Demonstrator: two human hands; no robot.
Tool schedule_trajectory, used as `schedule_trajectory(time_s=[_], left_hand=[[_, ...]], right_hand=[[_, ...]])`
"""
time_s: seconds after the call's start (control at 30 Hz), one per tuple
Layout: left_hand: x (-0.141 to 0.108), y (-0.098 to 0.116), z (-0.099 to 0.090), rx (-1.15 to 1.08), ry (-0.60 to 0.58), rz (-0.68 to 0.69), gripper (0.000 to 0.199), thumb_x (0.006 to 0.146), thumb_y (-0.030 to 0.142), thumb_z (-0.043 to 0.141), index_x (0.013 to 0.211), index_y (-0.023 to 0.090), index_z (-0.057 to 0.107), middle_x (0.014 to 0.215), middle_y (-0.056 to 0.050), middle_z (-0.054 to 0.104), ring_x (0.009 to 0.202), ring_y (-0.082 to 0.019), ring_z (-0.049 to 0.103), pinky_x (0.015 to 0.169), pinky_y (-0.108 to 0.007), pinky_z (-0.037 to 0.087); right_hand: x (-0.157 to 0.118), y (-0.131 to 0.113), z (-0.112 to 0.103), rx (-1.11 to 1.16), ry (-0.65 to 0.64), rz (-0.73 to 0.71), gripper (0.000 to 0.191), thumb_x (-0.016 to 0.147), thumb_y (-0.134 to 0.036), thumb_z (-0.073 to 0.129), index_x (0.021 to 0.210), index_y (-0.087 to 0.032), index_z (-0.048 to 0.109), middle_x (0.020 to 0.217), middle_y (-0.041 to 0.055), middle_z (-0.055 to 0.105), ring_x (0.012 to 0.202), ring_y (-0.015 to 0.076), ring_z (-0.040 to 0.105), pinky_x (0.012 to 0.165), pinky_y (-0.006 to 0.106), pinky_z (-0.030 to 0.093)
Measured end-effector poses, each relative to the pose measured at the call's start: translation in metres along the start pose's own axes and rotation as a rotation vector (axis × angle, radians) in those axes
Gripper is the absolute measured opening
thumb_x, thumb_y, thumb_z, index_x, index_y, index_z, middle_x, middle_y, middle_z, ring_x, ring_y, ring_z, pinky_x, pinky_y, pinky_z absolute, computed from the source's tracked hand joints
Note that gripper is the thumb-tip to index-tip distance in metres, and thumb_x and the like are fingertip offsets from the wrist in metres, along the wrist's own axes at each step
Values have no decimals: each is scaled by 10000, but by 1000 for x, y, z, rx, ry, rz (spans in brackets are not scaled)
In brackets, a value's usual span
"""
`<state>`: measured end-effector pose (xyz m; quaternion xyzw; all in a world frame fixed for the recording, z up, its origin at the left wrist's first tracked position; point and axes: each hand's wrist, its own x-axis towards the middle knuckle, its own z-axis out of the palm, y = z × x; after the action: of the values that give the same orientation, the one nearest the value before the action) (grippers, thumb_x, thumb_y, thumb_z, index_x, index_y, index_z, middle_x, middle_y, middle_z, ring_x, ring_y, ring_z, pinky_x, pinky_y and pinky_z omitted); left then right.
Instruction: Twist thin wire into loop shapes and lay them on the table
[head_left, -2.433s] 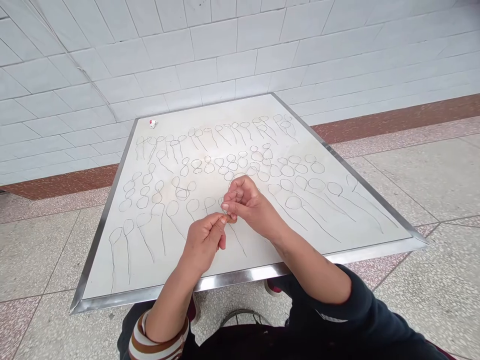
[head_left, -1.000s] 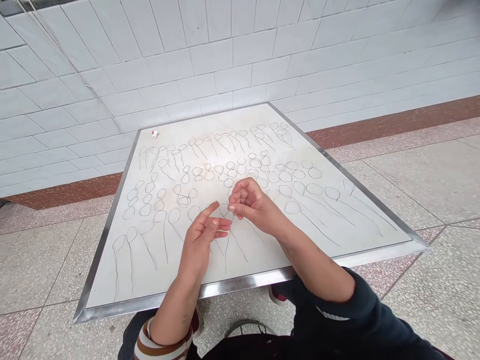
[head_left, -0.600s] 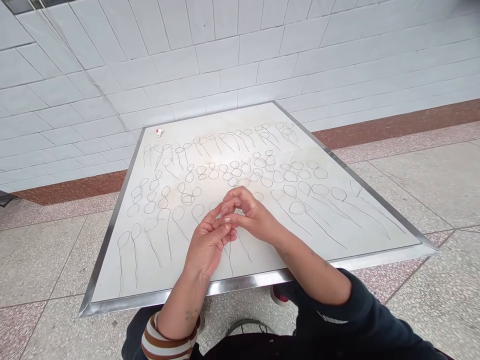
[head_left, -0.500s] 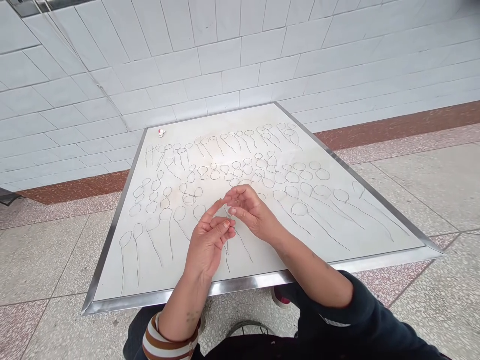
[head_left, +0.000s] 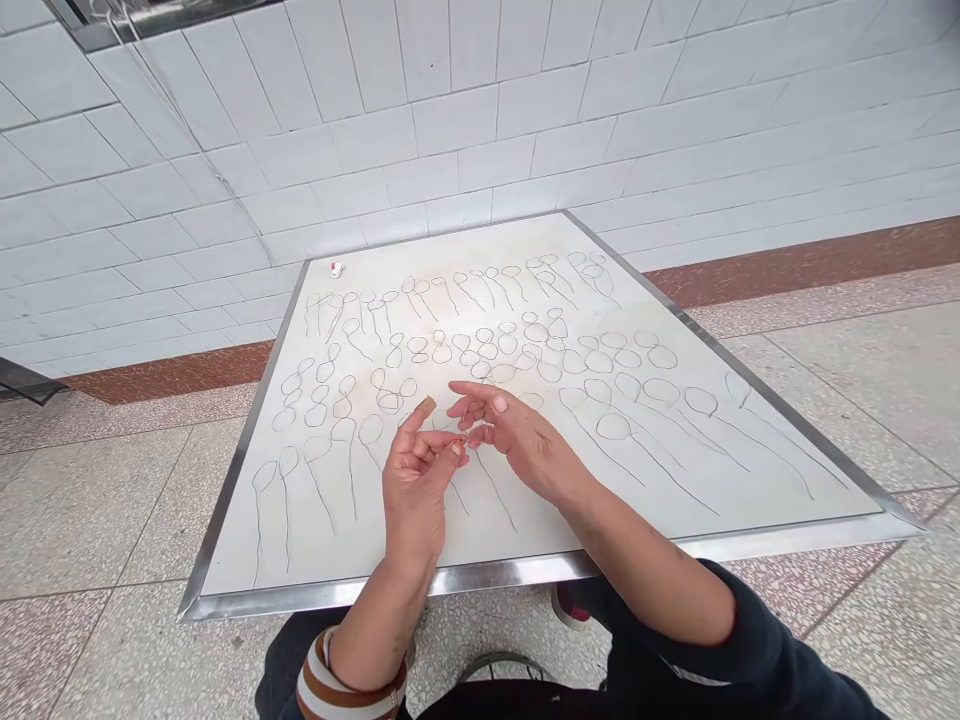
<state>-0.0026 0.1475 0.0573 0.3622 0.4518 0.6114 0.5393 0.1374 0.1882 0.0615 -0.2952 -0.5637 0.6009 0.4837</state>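
My left hand [head_left: 416, 485] is closed in a pinch, thumb against index finger, on a thin wire [head_left: 466, 412] just above the table. A small bend of this wire rises from the fingertips toward my other hand. My right hand [head_left: 529, 445] is beside it, its index finger stretched out and thumb apart, the lower fingers curled close to the wire. Whether those fingers touch the wire is hard to see. Below both hands lie other wires with long tails [head_left: 499, 490], their upper ends partly hidden by my hands.
A white table [head_left: 315, 550] with a metal edge [head_left: 510, 570] carries rows of looped wires, some single loops with tails [head_left: 615, 428], others figure-eights [head_left: 600, 350]. A small white and red object [head_left: 337, 269] lies at the far left corner. Behind stands a tiled wall [head_left: 450, 130].
My right hand has turned, its index finger now stretched out over the wire and its thumb drawn back. My left hand keeps its pinch. The view has shifted slightly.
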Motion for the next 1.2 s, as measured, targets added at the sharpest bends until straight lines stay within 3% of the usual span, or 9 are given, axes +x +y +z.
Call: schedule_trajectory(time_s=[0.07,0.2,0.47,0.57,0.83,0.97,1.07,1.2], left_hand=[[-1,-1,1,4,-2,7,513,789,227,715,1279,256,565,831,22,656,818,-122,608,817,-298,493],[-1,-2,3,10,-18,-11,518,787,233,711,1281,254,560,840,9,666,866,-149,628,806,-318,513],[-1,-1,2,46,-78,-44,551,782,251,712,1306,268,544,896,-4,683,780,-134,633,793,-330,531],[0,1,1,76,-103,-55,552,785,257,714,1312,257,549,833,8,680,708,-116,634,794,-324,523],[3,7,-3,70,-167,-104,505,796,285,712,1281,249,576,722,23,679,803,-170,687,778,-351,557],[6,9,-7,91,-172,-121,521,748,262,754,1244,229,595,797,-9,725,825,-183,690,770,-346,556],[7,11,-10,106,-192,-89,525,731,215,769,1227,218,597,724,-7,717,884,-201,687,751,-315,545],[8,12,-12,127,-206,-80,517,739,200,759,1227,209,591,691,7,702,766,-179,689,720,-310,537]], right_hand=[[0,-1,-1,-21,-9,16,395,969,-475,444,1286,-284,581,1121,60,620,942,166,574,811,337,502],[0,-3,-2,-106,38,-2,377,986,-451,412,1271,-288,597,1059,47,659,915,161,594,820,341,498],[1,-2,-5,-266,58,-19,335,987,-419,424,1231,-316,630,999,28,720,993,186,647,867,373,503],[1,-3,-3,-264,57,1,294,977,-376,452,1184,-323,654,990,17,722,1007,188,660,842,360,521],[1,-3,0,-271,8,-35,279,964,-271,454,1151,-328,653,1002,-15,727,998,166,677,888,353,508],[2,-3,3,-286,-22,-30,266,959,-275,461,1129,-320,660,1056,-9,714,986,171,681,827,333,527],[3,-4,6,-317,-27,-14,264,954,-276,461,1113,-309,669,1060,-1,710,990,170,673,778,309,538],[3,-2,7,-319,-25,-36,262,957,-292,453,1108,-305,666,1158,-4,680,992,159,666,760,288,546]])
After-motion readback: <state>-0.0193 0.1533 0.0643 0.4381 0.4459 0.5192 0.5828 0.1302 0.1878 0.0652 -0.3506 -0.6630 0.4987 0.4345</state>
